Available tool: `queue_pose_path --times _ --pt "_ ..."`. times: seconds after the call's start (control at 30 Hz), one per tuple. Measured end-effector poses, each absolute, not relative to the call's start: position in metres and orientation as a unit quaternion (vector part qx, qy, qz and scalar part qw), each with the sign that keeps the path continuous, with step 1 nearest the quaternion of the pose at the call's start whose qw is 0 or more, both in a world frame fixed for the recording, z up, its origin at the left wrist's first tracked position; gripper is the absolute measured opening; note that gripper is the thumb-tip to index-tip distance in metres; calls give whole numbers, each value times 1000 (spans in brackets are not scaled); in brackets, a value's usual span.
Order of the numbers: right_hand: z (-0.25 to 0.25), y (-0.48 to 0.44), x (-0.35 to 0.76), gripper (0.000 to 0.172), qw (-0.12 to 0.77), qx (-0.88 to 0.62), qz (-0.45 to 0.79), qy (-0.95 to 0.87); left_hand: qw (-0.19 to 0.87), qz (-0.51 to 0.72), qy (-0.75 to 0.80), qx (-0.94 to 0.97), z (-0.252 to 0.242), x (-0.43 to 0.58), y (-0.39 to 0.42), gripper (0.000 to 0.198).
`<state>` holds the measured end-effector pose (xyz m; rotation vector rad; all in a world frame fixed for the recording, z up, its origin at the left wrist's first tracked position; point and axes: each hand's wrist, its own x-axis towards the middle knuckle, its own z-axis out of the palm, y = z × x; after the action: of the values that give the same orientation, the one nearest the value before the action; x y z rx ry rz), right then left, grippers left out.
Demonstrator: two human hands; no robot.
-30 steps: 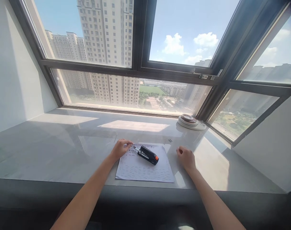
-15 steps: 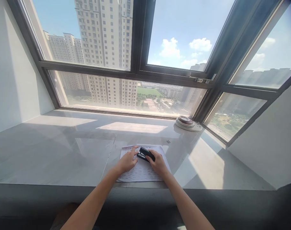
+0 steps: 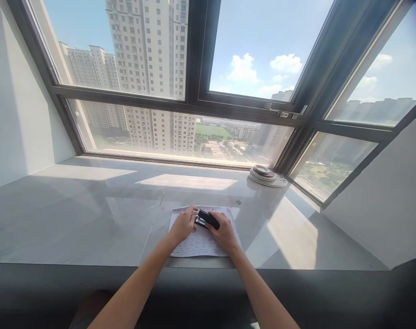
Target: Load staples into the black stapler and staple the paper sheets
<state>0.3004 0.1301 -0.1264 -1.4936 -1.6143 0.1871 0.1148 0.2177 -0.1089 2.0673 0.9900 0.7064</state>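
Observation:
A black stapler [image 3: 208, 218] lies on a printed sheet of paper [image 3: 201, 244] on the grey marble window ledge [image 3: 91, 214]. My right hand [image 3: 223, 233] is wrapped over the stapler's near end. My left hand [image 3: 183, 225] rests on the paper with its fingertips against the stapler's left side, fingers extended. The stapler's orange end is hidden under my right hand.
A stack of round flat discs [image 3: 266, 176] sits at the back right by the window frame. A small dark bit [image 3: 239, 201] lies on the ledge beyond the paper. The ledge's front edge [image 3: 194, 269] drops off near me. White walls close both sides.
A second ago my right hand lay apart on the ledge and my left pinched near the stapler's tip. Both hands have since come onto the stapler; little has moved in the last half second.

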Motion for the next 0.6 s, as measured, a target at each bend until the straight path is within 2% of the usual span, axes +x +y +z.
queue_pose_path --times 0.1,0.17,0.3,0.43,0.6 --pt "-125 125 299 34 471 -618 67 -625 258 287 405 829 -100 136 227 29" --pt "-126 118 303 31 519 -640 58 -564 204 283 391 852 -98 152 231 36" --pt "-125 97 335 48 613 -683 35 -396 153 252 333 896 -105 185 224 40" --pt "-127 75 390 55 581 -721 -2 -377 130 176 241 945 -123 210 205 42" --pt "-139 63 435 51 513 -752 -2 -414 116 116 198 966 -132 210 194 53"
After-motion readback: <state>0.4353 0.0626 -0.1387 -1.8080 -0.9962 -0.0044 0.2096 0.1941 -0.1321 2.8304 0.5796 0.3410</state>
